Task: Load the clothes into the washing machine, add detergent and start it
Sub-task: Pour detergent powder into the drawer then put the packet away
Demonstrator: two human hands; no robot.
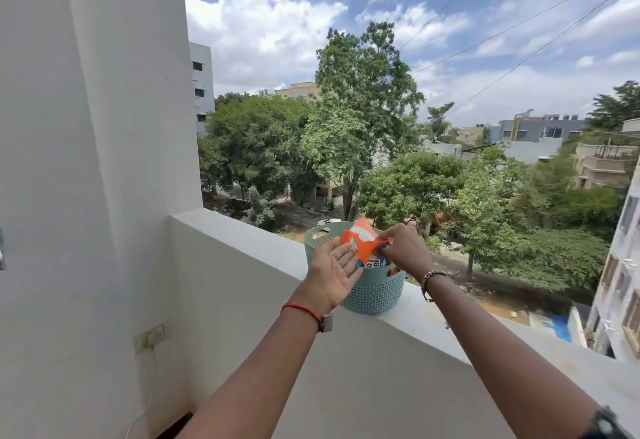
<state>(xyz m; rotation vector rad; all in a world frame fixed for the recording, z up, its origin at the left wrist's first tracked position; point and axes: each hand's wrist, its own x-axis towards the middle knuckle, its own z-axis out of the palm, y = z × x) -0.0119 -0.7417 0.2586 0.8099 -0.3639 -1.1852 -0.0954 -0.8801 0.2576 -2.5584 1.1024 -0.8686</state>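
Head view: right grip (403, 248) pinches orange detergent packet (363, 243) over teal basket (374, 289) on the ledge (450, 334), at 12 o'clock. Left grip (334, 270) lies open, palm cupped at the packet's 9 o'clock, likely to catch powder. Washing machine, clothes out of frame; packet print unreadable.

bright daylight, sharp centre, wide-angle bending at edges

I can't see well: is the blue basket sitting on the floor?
No, the blue basket sits up on the balcony ledge.
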